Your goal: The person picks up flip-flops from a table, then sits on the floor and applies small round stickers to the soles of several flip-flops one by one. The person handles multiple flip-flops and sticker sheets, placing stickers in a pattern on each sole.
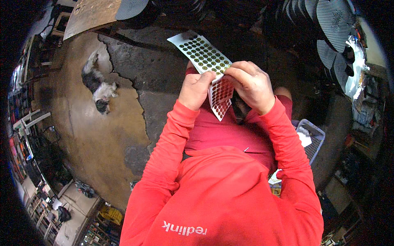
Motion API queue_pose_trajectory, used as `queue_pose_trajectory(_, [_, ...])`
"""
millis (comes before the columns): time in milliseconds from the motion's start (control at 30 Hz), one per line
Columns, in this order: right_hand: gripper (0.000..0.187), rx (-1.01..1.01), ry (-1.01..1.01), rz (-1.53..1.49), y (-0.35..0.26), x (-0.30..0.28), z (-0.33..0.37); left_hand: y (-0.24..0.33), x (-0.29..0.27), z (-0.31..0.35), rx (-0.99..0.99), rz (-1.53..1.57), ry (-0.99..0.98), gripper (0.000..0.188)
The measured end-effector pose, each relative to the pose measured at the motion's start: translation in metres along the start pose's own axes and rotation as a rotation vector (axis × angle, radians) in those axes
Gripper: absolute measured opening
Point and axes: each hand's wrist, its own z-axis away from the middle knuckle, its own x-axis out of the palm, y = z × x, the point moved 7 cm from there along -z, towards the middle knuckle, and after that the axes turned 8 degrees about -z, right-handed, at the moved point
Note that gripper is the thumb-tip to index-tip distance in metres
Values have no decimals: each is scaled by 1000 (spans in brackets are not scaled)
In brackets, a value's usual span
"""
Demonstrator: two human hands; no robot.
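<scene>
the fingers of the right hand [253,85] pinch the near right corner of a long, thin white sheet with rows of round olive-green stickers [201,52]; the fingers of the left hand [193,91], thumb on top, grasp the same end at its left corner. the sheet is held in the air over the lap, its free end pointing forward and a little left. below the pinch hangs a white strip with rows of dark red dots [221,98]; whether it is the same sheet folded under or another one, i cannot tell.

it should be very light, bendy and easy to crease, perhaps a bit slick; the plain white margins look the best place for a soft pinch.

the hands sit just beside each other, both turned inward, the right one knuckles up with its fingers curled. the forearms, in bright red long sleeves [170,143], converge from bent elbows above dark red shorts [225,133]. farther left, a shaggy black-and-white dog [94,80] lies on the brown floor [82,143].
</scene>
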Motion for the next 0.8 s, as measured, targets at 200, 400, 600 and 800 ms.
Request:
queue_pose_trajectory(200, [30,-128,4,98,-14,0,0,13,-1,4,30,49,37,27])
queue_pose_trajectory(400, [24,-225,86,6,-20,-8,-7,22,3,5,-29,247,129,24])
queue_pose_trajectory(600, [10,395,484,-492,50,-32,-26,24,-15,7,8,204,304,25])
queue_pose_trajectory(800, [12,309,694,-602,72,-29,-40,16,-19,2,31,237,240,25])
